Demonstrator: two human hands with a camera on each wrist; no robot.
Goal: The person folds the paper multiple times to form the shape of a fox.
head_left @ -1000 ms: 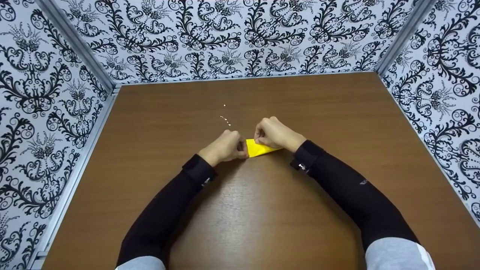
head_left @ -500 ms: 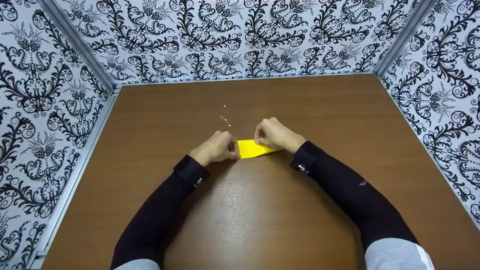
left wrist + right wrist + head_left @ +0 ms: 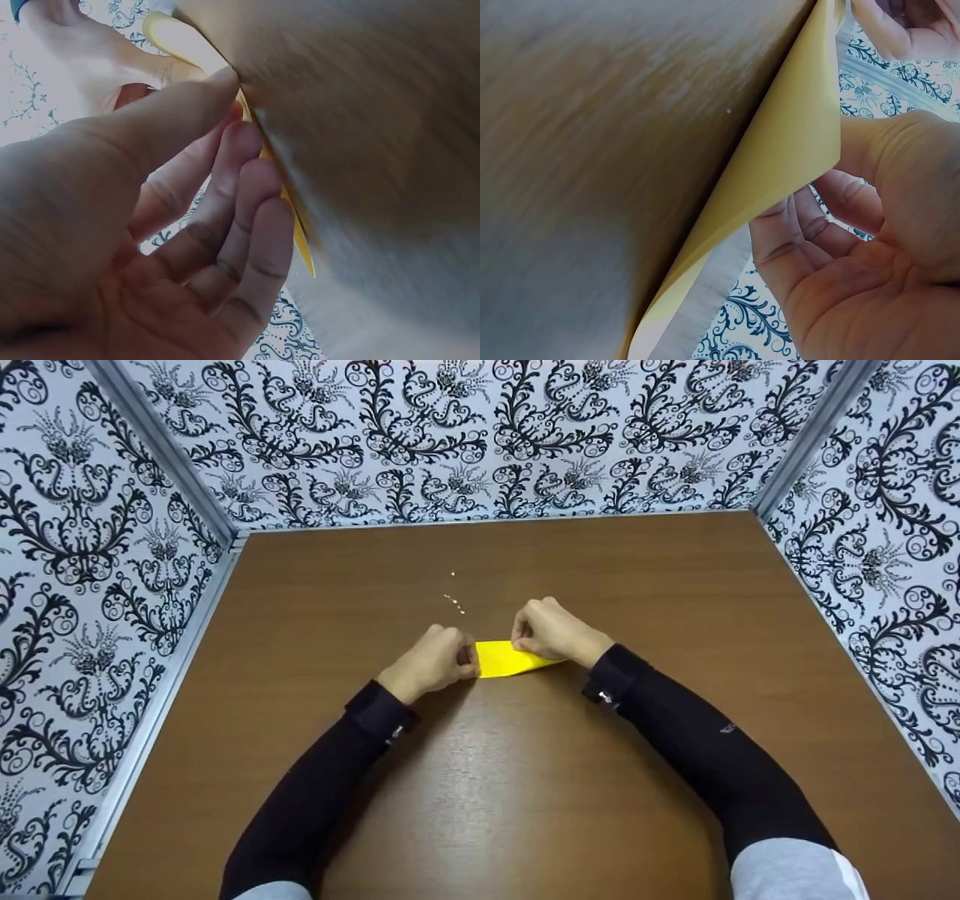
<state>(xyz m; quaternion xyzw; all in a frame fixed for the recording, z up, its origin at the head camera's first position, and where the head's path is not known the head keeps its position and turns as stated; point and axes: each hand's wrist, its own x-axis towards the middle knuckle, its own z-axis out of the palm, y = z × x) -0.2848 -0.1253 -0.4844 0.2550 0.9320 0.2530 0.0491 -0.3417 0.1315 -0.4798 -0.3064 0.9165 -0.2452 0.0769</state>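
Note:
A folded strip of yellow paper [image 3: 496, 661] lies on the brown tabletop, between both hands in the head view. My left hand [image 3: 433, 661] pinches its left end, thumb tip and forefinger meeting at the fold in the left wrist view, the other fingers bent along the edge. At the other end my right hand [image 3: 553, 628] holds the sheet by its upper edge. Seen from the right wrist, a loose flap of the paper [image 3: 791, 131] slants up from the table and hides that hand's thumb tip.
Several tiny white bits [image 3: 462, 612] lie on the wooden table [image 3: 600, 780] beyond the left hand. Patterned black-and-white walls [image 3: 480, 442] stand at the back and both sides, with metal posts [image 3: 814, 435] at the corners.
My left hand has moved a little to the left, and more of the yellow paper shows between the hands. The right hand has stayed in place on the paper.

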